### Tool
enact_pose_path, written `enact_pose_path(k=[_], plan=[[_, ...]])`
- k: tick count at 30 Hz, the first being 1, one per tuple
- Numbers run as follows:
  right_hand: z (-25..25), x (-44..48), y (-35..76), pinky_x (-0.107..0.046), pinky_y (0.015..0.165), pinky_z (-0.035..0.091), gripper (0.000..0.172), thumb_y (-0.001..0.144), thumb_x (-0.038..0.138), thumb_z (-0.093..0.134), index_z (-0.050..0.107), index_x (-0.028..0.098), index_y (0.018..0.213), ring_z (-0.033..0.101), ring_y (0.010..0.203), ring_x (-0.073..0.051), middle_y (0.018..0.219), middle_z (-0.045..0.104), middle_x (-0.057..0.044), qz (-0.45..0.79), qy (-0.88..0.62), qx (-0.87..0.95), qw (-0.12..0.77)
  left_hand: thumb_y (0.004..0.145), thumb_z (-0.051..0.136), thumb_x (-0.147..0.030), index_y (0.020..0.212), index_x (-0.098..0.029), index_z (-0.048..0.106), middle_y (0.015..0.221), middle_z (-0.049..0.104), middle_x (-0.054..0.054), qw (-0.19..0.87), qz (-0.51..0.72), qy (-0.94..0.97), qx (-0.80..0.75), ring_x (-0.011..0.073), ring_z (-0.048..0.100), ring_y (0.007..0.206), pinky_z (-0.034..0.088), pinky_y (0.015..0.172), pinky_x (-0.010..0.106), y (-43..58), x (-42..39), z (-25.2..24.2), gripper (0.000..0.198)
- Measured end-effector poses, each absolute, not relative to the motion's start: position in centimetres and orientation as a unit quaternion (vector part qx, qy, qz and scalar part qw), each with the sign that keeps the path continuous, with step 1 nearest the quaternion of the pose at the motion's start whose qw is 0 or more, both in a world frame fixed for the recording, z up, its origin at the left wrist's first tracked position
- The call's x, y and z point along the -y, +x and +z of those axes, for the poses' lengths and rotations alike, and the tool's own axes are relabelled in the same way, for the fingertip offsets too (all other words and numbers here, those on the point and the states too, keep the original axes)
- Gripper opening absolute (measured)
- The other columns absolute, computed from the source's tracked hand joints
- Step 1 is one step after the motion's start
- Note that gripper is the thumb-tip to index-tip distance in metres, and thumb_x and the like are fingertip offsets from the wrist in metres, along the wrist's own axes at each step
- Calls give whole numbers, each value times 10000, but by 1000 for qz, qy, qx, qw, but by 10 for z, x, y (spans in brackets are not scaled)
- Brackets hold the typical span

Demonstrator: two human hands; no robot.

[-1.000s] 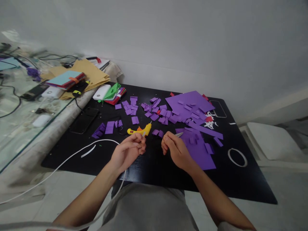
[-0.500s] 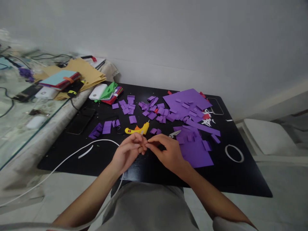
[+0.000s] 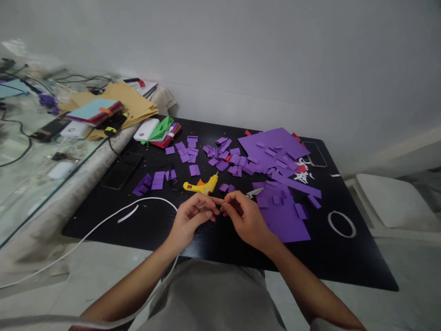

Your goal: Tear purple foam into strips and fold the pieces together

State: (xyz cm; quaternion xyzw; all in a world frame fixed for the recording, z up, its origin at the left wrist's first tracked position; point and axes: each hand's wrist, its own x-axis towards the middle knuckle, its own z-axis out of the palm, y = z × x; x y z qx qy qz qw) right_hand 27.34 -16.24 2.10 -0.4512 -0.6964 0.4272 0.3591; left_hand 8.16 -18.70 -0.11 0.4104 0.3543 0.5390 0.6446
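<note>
Near front edge of tabletop (image 3: 213,243), middle, head view: your left hand (image 3: 189,218) and right hand (image 3: 246,220), fingertips meeting. Fingers of both curled, tips pinched together; anything held between them too small to tell. Yellow glue gun (image 3: 200,186) lying just beyond left hand. Scissors (image 3: 254,193) just beyond right hand, beside large purple sheet (image 3: 284,218). Purple cut pieces (image 3: 223,158) scattered toward far edge. White cable (image 3: 103,223) crossing front left corner. White ring (image 3: 341,224) near right edge.

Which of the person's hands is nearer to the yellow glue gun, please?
Left. The left hand sits just this side of the glue gun; the right hand is farther right, by the scissors.
</note>
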Motion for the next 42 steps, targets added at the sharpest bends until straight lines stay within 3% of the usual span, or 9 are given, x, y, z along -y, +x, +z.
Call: enact_pose_path(k=[10,18,25,35,39,42], plan=[[21,164,271,-308,771,586,75,1011,281,626,622,221,967,707,814,-161,912,719,-26,476,-423,662,395,686,691,-86,812,-135,657,817,596,33,793,530,134,-269,108,561,672,480,577,215,84,173,7,140],[18,166,265,-303,790,622,22,973,230,679,691,223,991,754,824,-169,943,783,-37,359,-412,725,419,681,714,-81,806,-132,681,812,645,41,772,535,171,-299,96,544,611,453,525,199,86,176,8,139],[14,169,267,-309,816,631,123,997,155,605,715,196,1035,767,842,-180,978,799,-69,247,-415,771,416,751,770,-135,849,-147,734,935,731,58,673,564,315,-360,111,620,686,485,575,206,87,179,5,105],[9,163,271,-296,741,605,111,942,162,605,706,206,928,748,758,-178,859,783,-41,218,-472,748,412,918,682,-153,1066,-211,771,1138,797,76,556,524,495,-414,158,728,851,585,666,242,92,190,2,182],[5,157,277,-309,721,603,83,930,207,612,692,208,910,744,747,-188,853,777,-44,259,-521,703,410,957,614,-97,1260,-248,742,1363,749,88,379,454,693,-412,200,767,1077,626,891,321,87,188,8,361],[2,152,290,-333,715,615,121,951,303,620,689,208,923,758,761,-209,864,777,-61,312,-552,654,413,974,610,-91,1282,-254,719,1314,772,80,234,440,774,-391,214,751,1167,611,987,358,77,172,26,365]])
